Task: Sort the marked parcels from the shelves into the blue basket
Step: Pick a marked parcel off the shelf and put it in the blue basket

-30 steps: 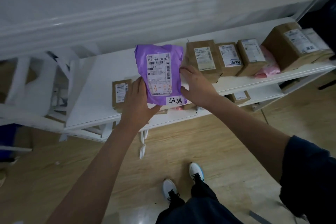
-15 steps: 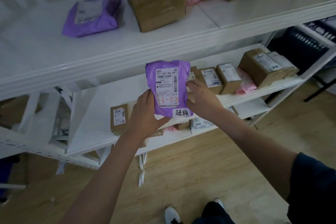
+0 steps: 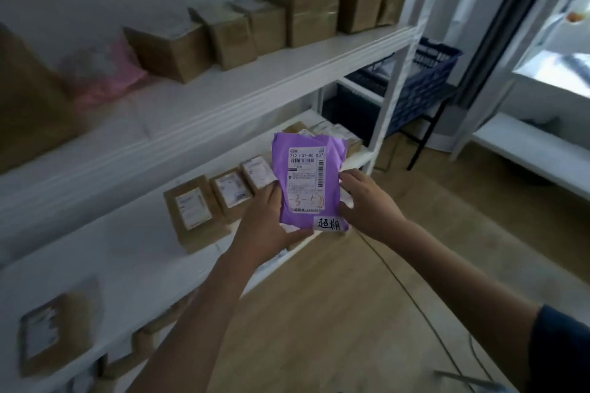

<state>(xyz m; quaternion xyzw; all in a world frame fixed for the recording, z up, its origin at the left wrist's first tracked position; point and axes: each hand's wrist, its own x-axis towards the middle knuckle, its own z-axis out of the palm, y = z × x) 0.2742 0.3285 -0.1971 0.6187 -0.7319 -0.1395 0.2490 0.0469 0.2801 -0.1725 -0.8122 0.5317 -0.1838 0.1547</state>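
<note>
White shelving (image 3: 242, 80) is filling the left side, wood floor below. Purple parcel (image 3: 308, 182) with a handwritten tag at its bottom edge is being held upright in front of the lower shelf, clear of it, label facing the camera. Blue basket (image 3: 427, 80) is sitting well beyond the parcel, behind the shelf's end post (image 3: 388, 99).

Risks, as I'm judging them:
- soft mailer is resting on fingertips only; it could slip during the carry
- path to the basket is passing the end post, so a clip there could knock it loose
- brown boxes (image 3: 223, 198) just behind the parcel could get nudged

Left hand (image 3: 268, 226) is cupping the parcel's lower left edge, thumb under the bottom. Right hand (image 3: 367, 204) is pinching its right edge, fingers curled behind. Both forearms are reaching forward.
</note>
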